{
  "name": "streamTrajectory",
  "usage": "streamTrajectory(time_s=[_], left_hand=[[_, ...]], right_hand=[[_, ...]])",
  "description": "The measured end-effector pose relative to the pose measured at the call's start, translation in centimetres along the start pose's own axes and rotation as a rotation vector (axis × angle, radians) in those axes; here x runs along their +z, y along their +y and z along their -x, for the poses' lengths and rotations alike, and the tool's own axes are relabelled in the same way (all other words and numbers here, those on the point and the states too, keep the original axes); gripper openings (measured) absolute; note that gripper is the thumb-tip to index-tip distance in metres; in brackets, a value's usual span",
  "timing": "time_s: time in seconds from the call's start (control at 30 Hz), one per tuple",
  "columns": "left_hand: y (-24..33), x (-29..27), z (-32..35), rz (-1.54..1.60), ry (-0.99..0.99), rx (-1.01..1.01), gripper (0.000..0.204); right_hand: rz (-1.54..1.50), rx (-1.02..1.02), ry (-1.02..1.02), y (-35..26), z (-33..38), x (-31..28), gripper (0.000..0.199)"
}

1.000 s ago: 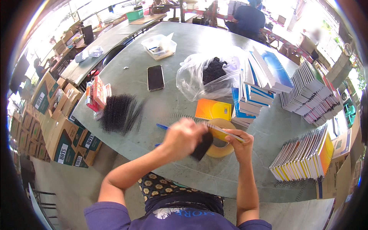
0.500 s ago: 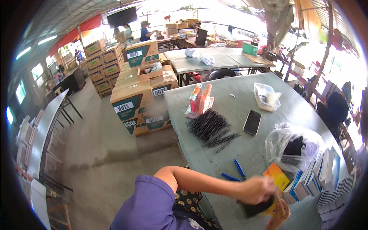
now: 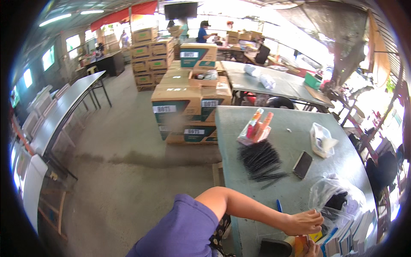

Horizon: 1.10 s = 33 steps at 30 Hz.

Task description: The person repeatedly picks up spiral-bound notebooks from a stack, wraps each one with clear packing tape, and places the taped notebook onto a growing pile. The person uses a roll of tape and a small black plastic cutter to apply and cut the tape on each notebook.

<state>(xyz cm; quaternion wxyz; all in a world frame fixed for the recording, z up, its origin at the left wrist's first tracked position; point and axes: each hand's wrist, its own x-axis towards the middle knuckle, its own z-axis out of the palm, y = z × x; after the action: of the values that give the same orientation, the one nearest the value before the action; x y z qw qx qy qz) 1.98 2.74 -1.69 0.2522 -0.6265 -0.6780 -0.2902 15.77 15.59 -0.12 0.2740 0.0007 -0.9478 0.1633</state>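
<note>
My left hand (image 3: 305, 222) reaches across from the left, its fingers stretched out above a yellow-orange covered booklet (image 3: 299, 246). At the lower edge, my right hand (image 3: 313, 249) is partly cut off, with its fingers closed round the booklet's side. A dark, round-cornered flat piece (image 3: 274, 248) lies against the booklet's left side; its kind is unclear. One blue handle (image 3: 279, 205) of a tool shows just beyond my left forearm. Beside my hands stand several blue-and-white booklets (image 3: 344, 240). Black spiral binding coils (image 3: 260, 160) lie in a pile farther off.
A clear plastic bag (image 3: 338, 197) with dark contents, a phone (image 3: 302, 165), a plastic tub (image 3: 322, 141) and orange-pink packets (image 3: 256, 127) rest on the grey table (image 3: 278, 115). Stacked cartons (image 3: 182, 100) stand beyond its left edge. Another person (image 3: 204, 33) is at the back.
The view has swung left, so the table appears farther right and lower. My left hand, blurred over the dark piece before, now lies extended above the booklet. The tool is mostly hidden.
</note>
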Motion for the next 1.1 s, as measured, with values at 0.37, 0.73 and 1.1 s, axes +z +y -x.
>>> streamTrajectory(time_s=[0.37, 0.73, 1.1], left_hand=[[1.0, -0.4, 0.0, 0.247, -0.196, -0.179, 0.029], [0.1, -2.0, -0.2, 0.251, -0.250, -0.180, 0.023], [0.8, -3.2, -0.4, 0.259, -0.352, -0.321, 0.012]], right_hand=[[0.083, -0.135, 0.050, 1.7, -0.1, 0.6, 0.015], [-0.055, -0.117, 0.026, 1.8, 0.1, 0.5, 0.016], [-0.162, -0.024, -0.005, 0.8, 0.3, -0.7, 0.016]])
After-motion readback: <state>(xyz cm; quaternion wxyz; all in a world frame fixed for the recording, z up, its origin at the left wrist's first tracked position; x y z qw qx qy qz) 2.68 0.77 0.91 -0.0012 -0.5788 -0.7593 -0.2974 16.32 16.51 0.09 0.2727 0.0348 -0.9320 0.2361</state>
